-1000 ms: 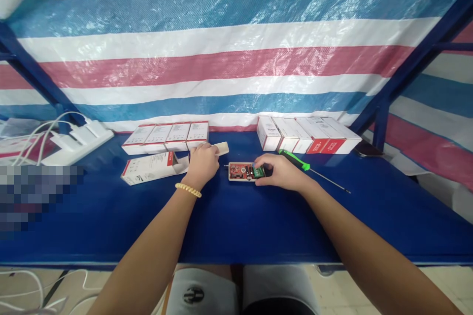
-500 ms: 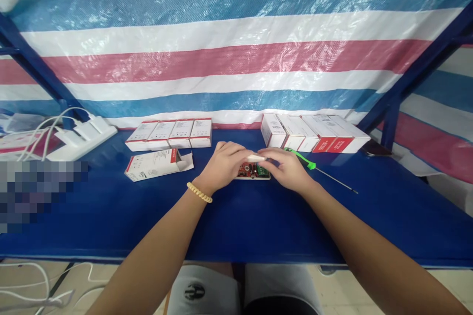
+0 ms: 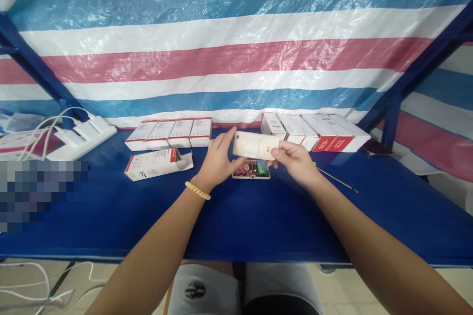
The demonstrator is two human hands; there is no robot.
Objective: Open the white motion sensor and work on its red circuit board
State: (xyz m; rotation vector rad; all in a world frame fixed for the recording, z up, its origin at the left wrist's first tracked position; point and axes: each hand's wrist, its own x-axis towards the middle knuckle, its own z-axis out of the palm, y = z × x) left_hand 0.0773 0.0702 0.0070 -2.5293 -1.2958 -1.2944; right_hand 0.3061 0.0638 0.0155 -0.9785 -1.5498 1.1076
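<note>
A cream-white plastic cover (image 3: 260, 145) with a pale rectangular window is held up, its outer face towards me. My right hand (image 3: 295, 160) pinches its right end between thumb and fingers. At the left end, my left hand (image 3: 219, 157) has a finger at the top corner and the thumb at the lower edge. Just below the cover, a red circuit board (image 3: 246, 170) with a green block lies in a white base on the table. A screwdriver (image 3: 338, 179) lies beyond my right hand, its green handle mostly hidden by the hand.
An opened white-and-red carton (image 3: 157, 163) lies left of my hands. Behind it stands a row of several closed boxes (image 3: 168, 134); more white boxes (image 3: 314, 133) stand at the right rear. A power strip (image 3: 83, 140) with plugs and cables is at the far left of the blue table (image 3: 254, 226).
The cover has been raised and turned from edge-on to face me. More of the circuit board shows beneath. My right hand has shifted right, over the screwdriver's handle.
</note>
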